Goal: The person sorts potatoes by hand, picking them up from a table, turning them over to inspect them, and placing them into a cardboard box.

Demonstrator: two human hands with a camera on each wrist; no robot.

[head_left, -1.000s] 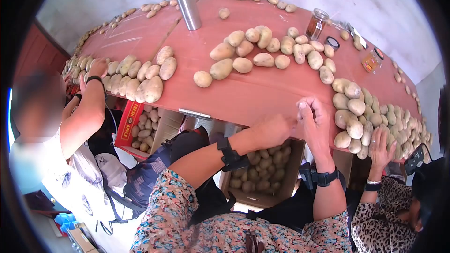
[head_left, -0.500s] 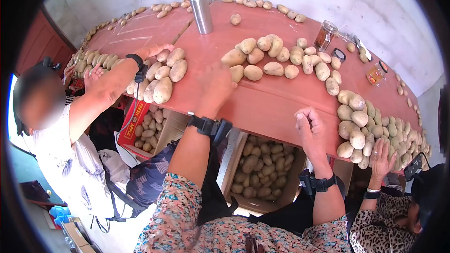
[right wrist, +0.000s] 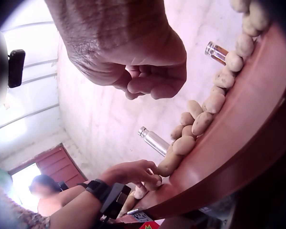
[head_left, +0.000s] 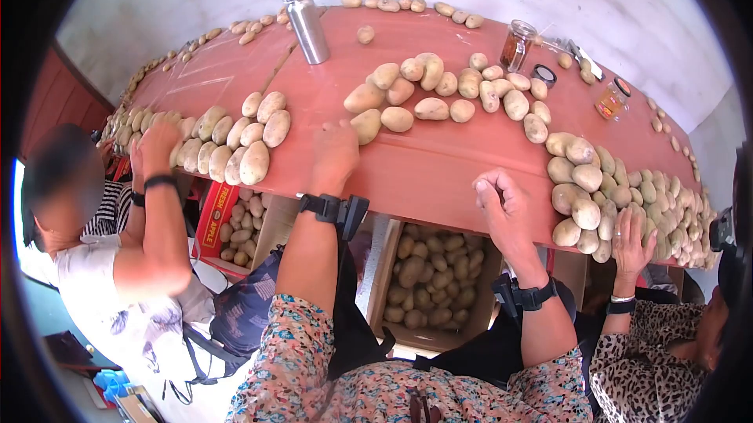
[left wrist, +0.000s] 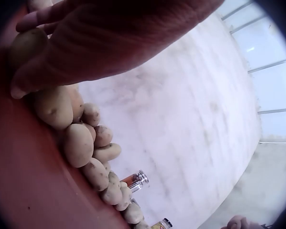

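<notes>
My left hand (head_left: pixel 336 155) is over the left end of the winding potato row on the red table (head_left: pixel 439 180). In the left wrist view its thumb and fingers grip a potato (left wrist: pixel 28 46), with a larger potato (left wrist: pixel 54 109) just beside it. The right wrist view also shows the left hand (right wrist: pixel 131 172) around a potato at table level. My right hand (head_left: pixel 506 207) hovers near the table's front edge, fingers loosely curled and holding nothing. Seen close in the right wrist view, the right hand (right wrist: pixel 133 57) has bent, empty fingers.
Under the table are a carton of potatoes (head_left: pixel 431 278) and a red box (head_left: pixel 216 223). A steel bottle (head_left: pixel 306 25) and glass jars (head_left: pixel 518 45) stand behind. People sit on both sides, one with a hand (head_left: pixel 630 243) on the right-hand potatoes.
My left hand has moved left, away from my right hand, onto the row's end potato. The person at left reached over and drew back; one more potato lies in the left group.
</notes>
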